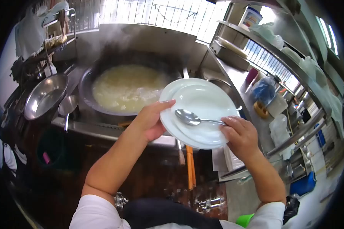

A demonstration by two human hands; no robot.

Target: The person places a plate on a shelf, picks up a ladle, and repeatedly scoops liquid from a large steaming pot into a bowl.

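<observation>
A stack of white plates (206, 103) is held in front of me, tilted toward me. My left hand (151, 120) grips the stack's left rim, thumb on top. At the lower right rim, my right hand (240, 137) holds the plates and pinches the handle of a metal spoon (189, 117), whose bowl lies on the top plate. Behind the plates a big dark wok (103, 82) full of pale yellow, steaming liquid sits on the stove.
A steel bowl (44, 97) and a ladle (68, 107) rest left of the wok. Steel shelves (278, 53) on the right carry bags and containers. An orange-handled tool (190, 166) hangs below the counter edge. A barred window (149, 13) is behind.
</observation>
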